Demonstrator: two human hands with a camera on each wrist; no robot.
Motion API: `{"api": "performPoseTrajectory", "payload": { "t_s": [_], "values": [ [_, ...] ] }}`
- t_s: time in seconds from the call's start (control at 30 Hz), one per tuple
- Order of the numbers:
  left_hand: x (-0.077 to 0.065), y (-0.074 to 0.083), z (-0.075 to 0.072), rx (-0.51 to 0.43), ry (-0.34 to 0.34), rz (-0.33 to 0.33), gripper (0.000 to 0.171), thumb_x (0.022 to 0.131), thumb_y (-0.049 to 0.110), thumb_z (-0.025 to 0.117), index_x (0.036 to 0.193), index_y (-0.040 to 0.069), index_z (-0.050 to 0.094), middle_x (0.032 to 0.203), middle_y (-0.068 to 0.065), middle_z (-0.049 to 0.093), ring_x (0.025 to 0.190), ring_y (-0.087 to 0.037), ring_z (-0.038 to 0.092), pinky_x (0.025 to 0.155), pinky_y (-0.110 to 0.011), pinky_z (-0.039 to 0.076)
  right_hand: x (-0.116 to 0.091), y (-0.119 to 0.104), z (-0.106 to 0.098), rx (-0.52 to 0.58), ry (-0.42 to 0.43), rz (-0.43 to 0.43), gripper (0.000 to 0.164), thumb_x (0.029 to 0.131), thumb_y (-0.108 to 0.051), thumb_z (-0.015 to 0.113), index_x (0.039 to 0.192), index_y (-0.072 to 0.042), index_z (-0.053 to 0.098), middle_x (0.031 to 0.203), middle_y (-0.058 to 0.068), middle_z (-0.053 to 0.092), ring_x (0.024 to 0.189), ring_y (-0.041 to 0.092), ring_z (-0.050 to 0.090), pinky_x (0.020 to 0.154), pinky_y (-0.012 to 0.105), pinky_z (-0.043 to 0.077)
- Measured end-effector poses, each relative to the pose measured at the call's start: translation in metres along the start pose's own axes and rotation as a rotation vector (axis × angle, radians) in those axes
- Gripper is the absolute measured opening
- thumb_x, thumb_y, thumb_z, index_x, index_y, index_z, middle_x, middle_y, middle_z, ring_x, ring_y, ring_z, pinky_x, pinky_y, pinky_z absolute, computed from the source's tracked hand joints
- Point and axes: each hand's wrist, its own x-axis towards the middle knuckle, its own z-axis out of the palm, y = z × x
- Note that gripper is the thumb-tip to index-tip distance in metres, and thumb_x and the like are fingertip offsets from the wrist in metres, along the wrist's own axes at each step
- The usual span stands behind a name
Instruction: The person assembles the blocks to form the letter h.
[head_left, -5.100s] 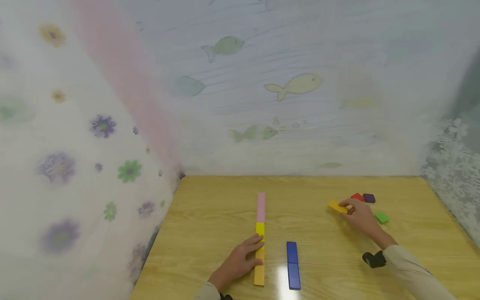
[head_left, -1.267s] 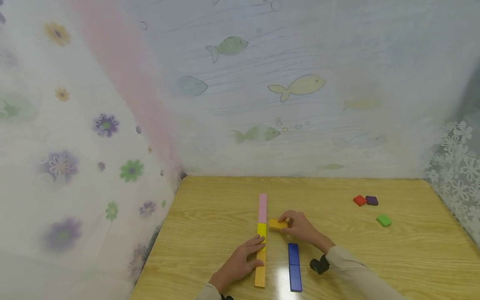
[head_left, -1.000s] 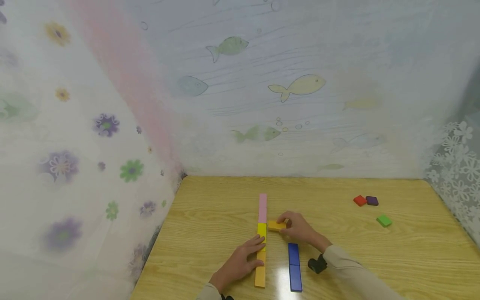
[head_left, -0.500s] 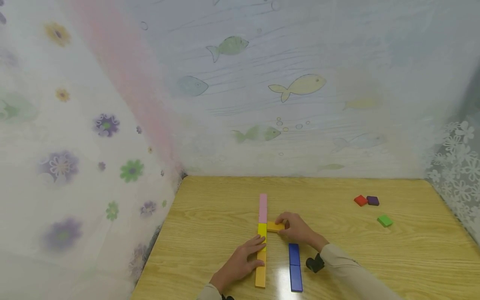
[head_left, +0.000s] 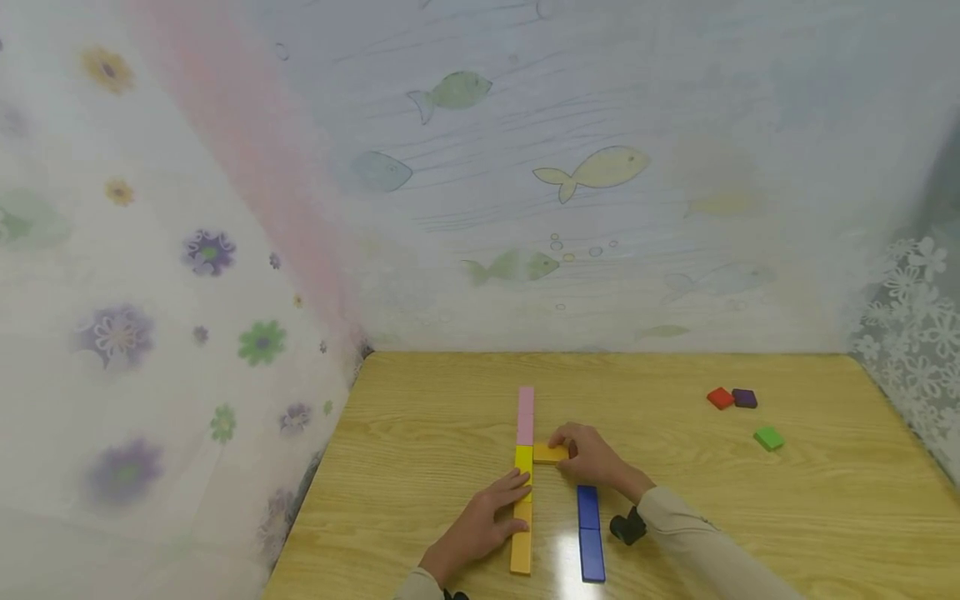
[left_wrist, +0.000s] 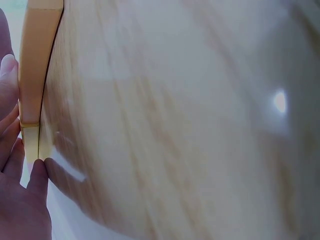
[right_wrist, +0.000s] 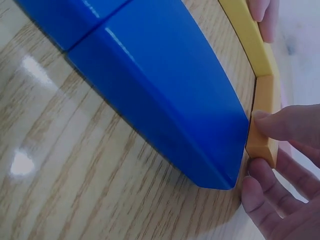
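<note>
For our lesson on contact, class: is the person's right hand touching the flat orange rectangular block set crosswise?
Touching: in the right wrist view, the right hand rests its thumb plainly on the orange block.

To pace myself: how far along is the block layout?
Looks done: the pink-yellow-orange column and, probably, the blue row, both lined up. In hand: an orange block, pinched by the right hand against the column. Apparently left: the loose red block, purple block and green block.

2 hands (head_left: 474, 523) (head_left: 596, 458), 1 table (head_left: 420, 400), 2 blue blocks (head_left: 588, 507) (head_left: 592, 556), 1 red block (head_left: 721, 398), 1 purple block (head_left: 745, 398) and 1 green block (head_left: 768, 438) were counted; at least 2 orange blocks (head_left: 549, 454) (head_left: 521, 557), at least 1 yellow block (head_left: 523, 458) and apparently 2 pink blocks (head_left: 526, 400) (head_left: 525, 430) were seen.
</note>
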Motion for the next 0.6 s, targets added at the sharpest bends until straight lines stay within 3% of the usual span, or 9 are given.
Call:
{"api": "performPoseTrajectory", "payload": {
  "t_s": [0.33,0.6],
  "values": [
    [0.0,-0.001,-0.001,-0.005,0.005,-0.01,0.052,0.089,0.029,0.064,0.134,0.004,0.053,0.146,-0.008,0.041,0.137,-0.026,0.032,0.108,-0.043,0.033,0.0,0.002,-0.001,-0.001,0.016,-0.002,0.023,0.074,-0.002,0.074,0.096,-0.006,0.066,0.095,0.005,0.061,0.067,0.014,0.047,0.056,0.024,0.044],
    [-0.001,-0.002,0.0,0.0,-0.005,-0.023,0.053,0.089,0.032,0.063,0.134,0.005,0.053,0.147,-0.006,0.04,0.137,-0.025,0.031,0.108,-0.042,0.033,-0.005,-0.001,-0.015,0.028,0.022,-0.018,0.023,0.079,-0.004,0.073,0.101,-0.003,0.066,0.1,0.01,0.061,0.073,0.015,0.05,0.059,0.024,0.046]
  ]
}}
